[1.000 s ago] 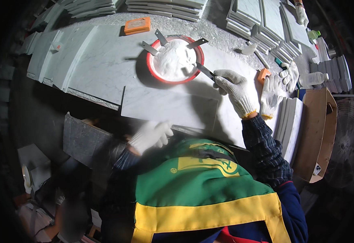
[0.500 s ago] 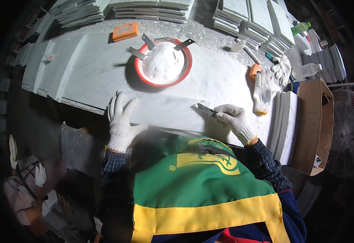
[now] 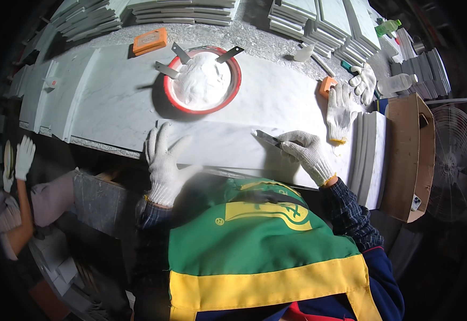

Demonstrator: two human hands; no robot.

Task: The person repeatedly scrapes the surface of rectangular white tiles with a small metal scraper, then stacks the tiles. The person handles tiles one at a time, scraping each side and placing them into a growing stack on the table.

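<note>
My left hand point(image 3: 164, 160), in a white knit glove, rests flat with fingers spread on a pale marble strip point(image 3: 217, 143) along the bench's near edge. In my gloved right hand point(image 3: 305, 152) is a narrow metal putty knife point(image 3: 268, 139), its blade pointing left just over the strip. A dab of white paste sits at the blade's tip. Beyond the strip, a red-rimmed bowl point(image 3: 238, 81) stands on a larger marble slab point(image 3: 281, 96), heaped with white paste point(image 3: 200, 80). Several flat metal blades point(image 3: 180, 53) stick out of the bowl's far side.
Loose white gloves point(image 3: 341, 115), an orange block point(image 3: 327, 86) and a plastic bottle point(image 3: 396, 84) lie at right. A cardboard box point(image 3: 404, 160) and fan point(image 3: 450, 160) stand beyond upright slabs point(image 3: 370, 160). Stacked tiles point(image 3: 182, 13) line the back; another person's gloved hand point(image 3: 25, 157) is at left.
The view has shifted slightly, moving the bench things left. My hands keep nearly the same places on the strip. At left, the other person's gloved hand has risen.
</note>
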